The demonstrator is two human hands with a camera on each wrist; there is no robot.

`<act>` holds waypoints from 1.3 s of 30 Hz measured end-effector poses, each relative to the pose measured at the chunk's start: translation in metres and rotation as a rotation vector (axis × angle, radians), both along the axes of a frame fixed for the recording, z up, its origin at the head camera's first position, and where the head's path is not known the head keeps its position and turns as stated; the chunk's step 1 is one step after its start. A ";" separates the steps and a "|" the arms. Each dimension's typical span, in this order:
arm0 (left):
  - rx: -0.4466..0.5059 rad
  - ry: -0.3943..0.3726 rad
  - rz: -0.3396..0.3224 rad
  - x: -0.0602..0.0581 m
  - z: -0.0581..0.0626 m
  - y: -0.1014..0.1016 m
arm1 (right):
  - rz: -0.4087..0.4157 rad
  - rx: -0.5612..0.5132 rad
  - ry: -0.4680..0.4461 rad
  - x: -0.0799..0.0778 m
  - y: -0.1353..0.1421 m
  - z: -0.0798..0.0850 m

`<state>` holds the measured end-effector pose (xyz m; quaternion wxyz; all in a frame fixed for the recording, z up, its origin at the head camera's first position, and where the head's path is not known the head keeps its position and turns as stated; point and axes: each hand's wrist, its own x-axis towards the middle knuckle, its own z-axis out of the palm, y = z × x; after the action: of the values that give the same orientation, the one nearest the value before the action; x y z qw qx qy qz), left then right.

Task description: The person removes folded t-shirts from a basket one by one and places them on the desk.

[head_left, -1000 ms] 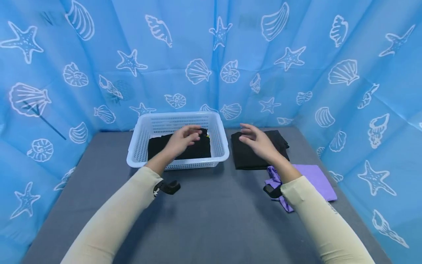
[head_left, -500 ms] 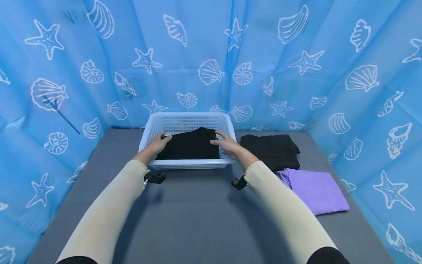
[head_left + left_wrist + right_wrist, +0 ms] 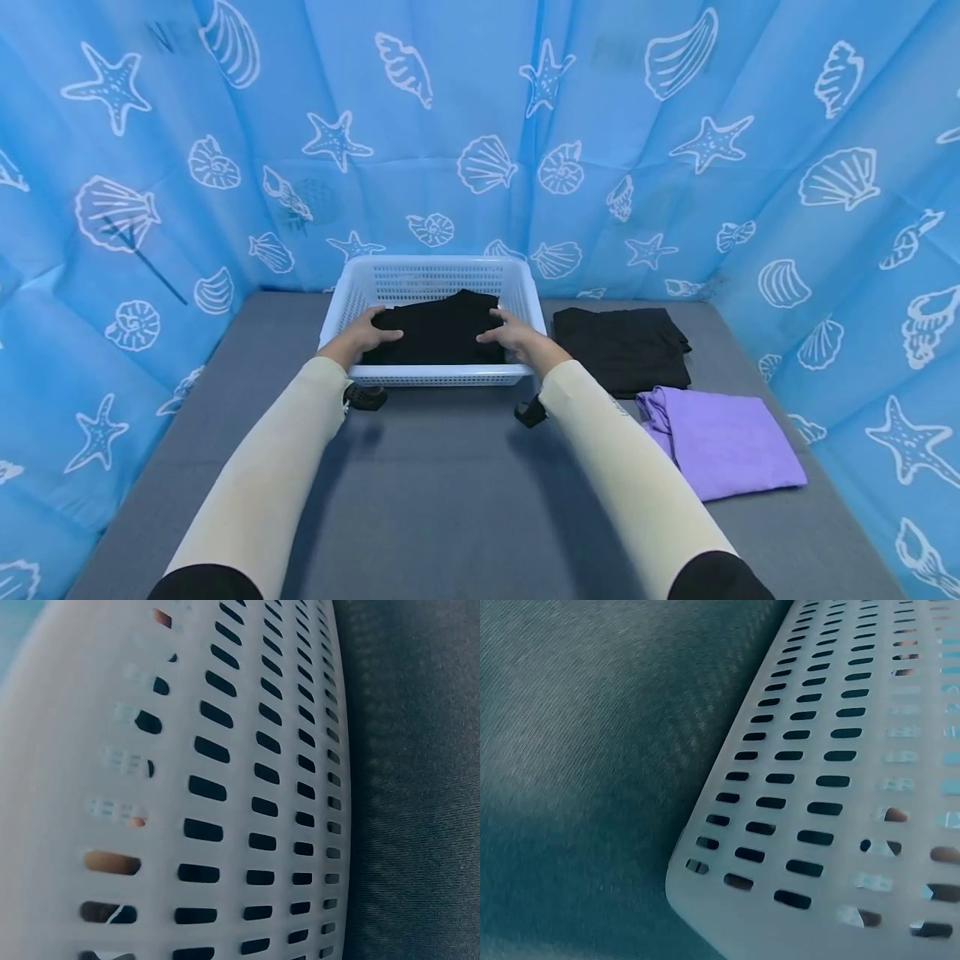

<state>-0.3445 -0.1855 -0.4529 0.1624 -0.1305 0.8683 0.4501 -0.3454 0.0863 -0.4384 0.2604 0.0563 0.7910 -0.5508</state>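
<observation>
A folded black garment [image 3: 442, 333] lies in the white perforated plastic basket [image 3: 431, 377] in the head view. My left hand [image 3: 362, 333] reaches over the front rim to the garment's left end, thumb laid across its top. At the opposite end my right hand [image 3: 517, 337] holds the cloth the same way, thumb pointing inward. The other fingertips are mostly hidden along the garment's sides. Both wrist views look at the outside of the basket's slotted front wall [image 3: 240, 780], with bits of hand showing through the slots.
Right of the basket lies another folded black garment [image 3: 622, 346]. A folded purple cloth [image 3: 731, 442] sits nearer, by my right forearm. The grey table [image 3: 450, 500] is bordered at the back and sides by a blue seashell curtain [image 3: 480, 100].
Both hands came down into the basket onto the black garment's two ends, the left moving leftward. Over the last half second the thumbs closed in on the cloth. The head view shifted slightly.
</observation>
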 end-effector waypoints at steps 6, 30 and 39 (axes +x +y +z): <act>-0.020 -0.030 0.003 -0.003 -0.002 -0.001 | -0.009 0.014 -0.006 -0.004 -0.002 -0.003; 0.036 -0.013 -0.082 -0.007 -0.003 -0.003 | -0.019 -0.033 -0.107 -0.012 -0.006 -0.008; 0.115 -0.012 -0.031 -0.008 -0.003 -0.004 | -0.045 -0.068 -0.124 -0.014 -0.007 -0.009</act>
<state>-0.3521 -0.1898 -0.4555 0.1819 -0.1100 0.8421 0.4957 -0.3589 0.0793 -0.4470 0.2982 0.0991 0.7526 -0.5786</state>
